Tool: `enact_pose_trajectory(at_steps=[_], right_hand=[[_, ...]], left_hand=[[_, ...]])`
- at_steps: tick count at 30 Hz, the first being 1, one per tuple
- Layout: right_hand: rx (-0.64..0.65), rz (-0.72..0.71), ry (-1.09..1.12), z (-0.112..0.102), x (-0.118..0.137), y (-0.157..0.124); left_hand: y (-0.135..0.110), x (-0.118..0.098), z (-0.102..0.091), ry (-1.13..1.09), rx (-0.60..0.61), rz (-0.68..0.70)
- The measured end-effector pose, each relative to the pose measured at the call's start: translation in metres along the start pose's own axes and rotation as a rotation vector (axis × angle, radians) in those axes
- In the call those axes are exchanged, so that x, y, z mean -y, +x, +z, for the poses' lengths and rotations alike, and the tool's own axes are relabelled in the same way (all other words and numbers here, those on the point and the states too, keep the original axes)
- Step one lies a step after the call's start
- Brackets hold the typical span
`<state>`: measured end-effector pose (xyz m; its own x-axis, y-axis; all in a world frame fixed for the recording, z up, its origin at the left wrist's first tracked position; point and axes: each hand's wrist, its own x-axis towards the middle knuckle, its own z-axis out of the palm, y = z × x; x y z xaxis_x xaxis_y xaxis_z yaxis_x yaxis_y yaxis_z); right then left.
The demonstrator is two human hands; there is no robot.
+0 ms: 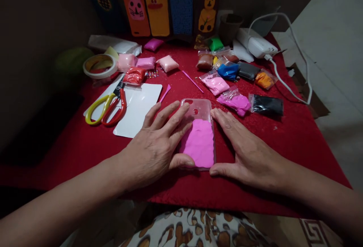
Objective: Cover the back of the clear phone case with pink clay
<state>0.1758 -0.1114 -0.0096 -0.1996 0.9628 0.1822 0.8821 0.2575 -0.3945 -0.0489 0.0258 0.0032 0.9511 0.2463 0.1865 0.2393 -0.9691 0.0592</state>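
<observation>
A clear phone case (pixel 202 108) lies flat on the red tablecloth in front of me, its camera cutout at the far left corner. Pink modelling clay (pixel 200 143) is spread over the lower and middle part of it, with a slightly wavy surface. My left hand (pixel 159 147) rests along the case's left side, fingers spread, thumb and fingers touching the clay and case edge. On the other side my right hand (pixel 249 150) is open, fingertips at the upper right edge and thumb near the lower right corner. Neither hand grips anything.
Scissors (pixel 106 105) lie on white cards (pixel 141 103) at left, beside a tape roll (pixel 100 65). Bags of coloured clay (pixel 266 105) are scattered beyond the case. A pink tool (pixel 193 81) lies among them. A white power strip (pixel 256 43) with a cable stands at right. Decorated panels (pixel 157 5) lean behind.
</observation>
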Motion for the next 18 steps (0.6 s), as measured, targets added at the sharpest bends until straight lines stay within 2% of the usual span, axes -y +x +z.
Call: enact_pose_trajectory(at_steps=[4,10,14,18], right_hand=[[-0.011,-0.012,-0.015,0.0002,-0.0009,-0.0003],[-0.032,-0.019,-0.024,0.0025,-0.0010,-0.0013],[-0.031,-0.023,-0.023,0.0028,-0.0005,-0.0011],[-0.016,-0.004,-0.024,0.0017,-0.0005,-0.0006]], left_hand=[[0.0007,-0.0017,0.0019,-0.060,-0.056,0.057],[0.0060,-0.0055,0.0031,-0.061,0.013,0.050],[0.0084,-0.0065,0.0035,-0.033,0.015,0.028],[0.0034,-0.0003,0.0031,-0.120,0.012,0.030]])
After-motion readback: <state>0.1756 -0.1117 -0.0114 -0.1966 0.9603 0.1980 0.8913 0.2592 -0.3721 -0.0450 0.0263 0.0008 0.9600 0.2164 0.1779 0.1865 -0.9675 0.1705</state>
